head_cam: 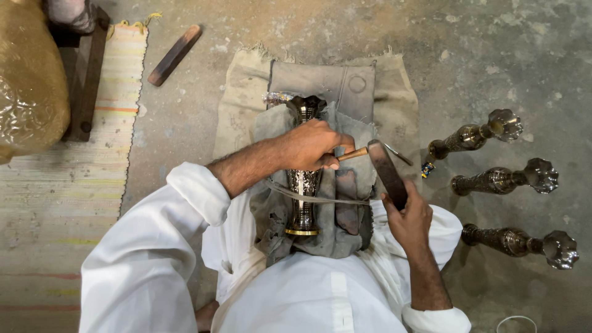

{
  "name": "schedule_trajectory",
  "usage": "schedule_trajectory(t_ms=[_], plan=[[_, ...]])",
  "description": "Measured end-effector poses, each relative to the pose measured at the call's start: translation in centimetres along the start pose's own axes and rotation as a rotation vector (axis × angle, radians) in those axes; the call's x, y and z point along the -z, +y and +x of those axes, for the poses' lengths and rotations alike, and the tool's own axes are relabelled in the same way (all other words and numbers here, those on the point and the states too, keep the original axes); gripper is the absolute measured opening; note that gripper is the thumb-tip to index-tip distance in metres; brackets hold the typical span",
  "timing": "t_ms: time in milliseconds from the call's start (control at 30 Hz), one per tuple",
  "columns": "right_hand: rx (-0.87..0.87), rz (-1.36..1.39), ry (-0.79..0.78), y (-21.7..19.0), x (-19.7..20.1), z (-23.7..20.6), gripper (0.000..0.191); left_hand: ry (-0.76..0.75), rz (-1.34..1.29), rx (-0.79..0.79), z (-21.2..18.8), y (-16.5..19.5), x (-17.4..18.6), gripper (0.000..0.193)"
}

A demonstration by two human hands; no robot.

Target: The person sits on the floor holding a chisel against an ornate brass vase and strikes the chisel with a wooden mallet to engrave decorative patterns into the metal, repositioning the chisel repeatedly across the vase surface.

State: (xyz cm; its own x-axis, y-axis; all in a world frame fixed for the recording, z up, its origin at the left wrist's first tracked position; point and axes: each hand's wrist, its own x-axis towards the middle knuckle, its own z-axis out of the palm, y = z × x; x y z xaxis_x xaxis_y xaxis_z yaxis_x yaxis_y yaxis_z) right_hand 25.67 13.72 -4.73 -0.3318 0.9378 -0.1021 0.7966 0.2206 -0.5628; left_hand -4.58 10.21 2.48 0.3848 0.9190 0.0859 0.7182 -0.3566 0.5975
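Both hands grip tools: left hand pins a chisel to the cloth-cradled brass vase, steadying it, while right hand clasps a wooden striker.

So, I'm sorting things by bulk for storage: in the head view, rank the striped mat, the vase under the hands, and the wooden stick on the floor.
1. Striped mat, largest by far.
2. Vase, partly hidden by the left hand.
3. Wooden stick, smallest, though it lies farther from the camera.

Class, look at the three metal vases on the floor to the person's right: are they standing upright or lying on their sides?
Lying on their sides: all three vases rest lengthwise on the floor.
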Motion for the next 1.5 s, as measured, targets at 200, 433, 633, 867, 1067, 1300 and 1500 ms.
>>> schedule_trajectory(t_ms=[200,433,633,867,1067,1300,1500], plan=[[0.109,0.054,0.084,-0.1,0.0,0.0,0.043,-0.001,-0.018,-0.024,0.0,-0.2,0.0,0.038],[0.042,0.182,0.038,0.2,0.2,-0.1,0.04,-0.024,-0.01,-0.022,-0.1,-0.4,0.0,0.038],[0.153,0.212,0.072,1.0,0.8,0.2,0.033,-0.002,-0.013,-0.062,-0.3,-0.3,0.4,0.039],[0.057,0.372,-0.171,-0.7,1.6,-0.3,0.041,0.245,-0.345,0.131,-3.0,1.7,2.1,0.036],[-0.289,0.633,-0.354,0.3,-0.9,-0.5,0.035,0.448,-0.66,-0.057,-5.5,5.8,1.2,0.014],[-0.187,0.466,-0.542,-0.1,-2.7,-0.7,0.042,0.214,-0.962,-0.483,-4.8,15.0,0.0,0.019],[-0.151,0.313,-0.562,-0.6,-3.2,-0.2,0.05,0.418,-0.626,-0.559,0.0,22.3,-1.8,0.022]])
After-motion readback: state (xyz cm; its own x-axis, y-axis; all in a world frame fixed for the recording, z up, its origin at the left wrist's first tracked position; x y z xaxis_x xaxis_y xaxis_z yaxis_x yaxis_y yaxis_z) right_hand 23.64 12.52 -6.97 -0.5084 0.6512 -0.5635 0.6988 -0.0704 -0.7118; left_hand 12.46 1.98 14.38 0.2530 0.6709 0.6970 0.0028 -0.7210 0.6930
